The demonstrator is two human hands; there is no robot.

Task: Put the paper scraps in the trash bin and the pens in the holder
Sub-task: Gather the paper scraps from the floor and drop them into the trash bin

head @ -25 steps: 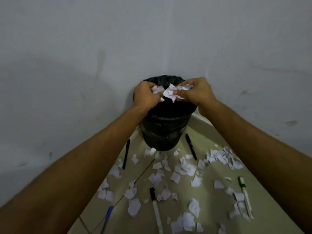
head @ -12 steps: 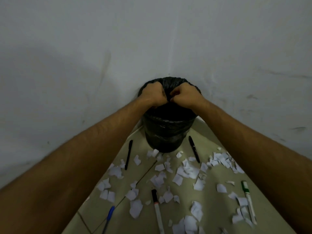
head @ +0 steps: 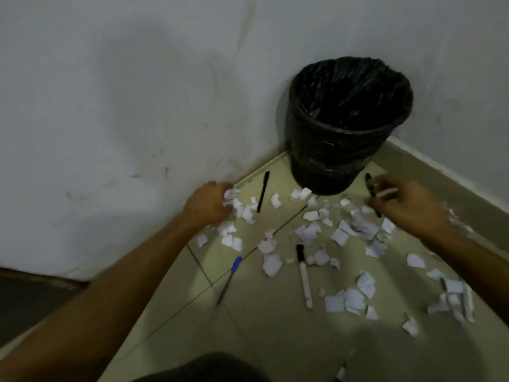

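2 of our hands: left hand (head: 208, 205) seemingly grips paper scraps (head: 311, 232) at the floor's (head: 275, 326) left edge, right hand (head: 410, 206) loosely spread.

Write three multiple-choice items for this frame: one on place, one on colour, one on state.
1. Where does the trash bin stand?
A. In the corner where the walls meet
B. Mid-floor
C. On a table
2. What colour is the slim pen left of the white marker?
A. Red
B. Blue
C. Yellow
3. How are the paper scraps lying?
A. All in the bin
B. In one neat stack
C. Strewn over the floor
Answers: 1 A, both walls rise right behind it; 2 B, its cap looks plainly blue; 3 C, loose pieces lie scattered across the tiles.
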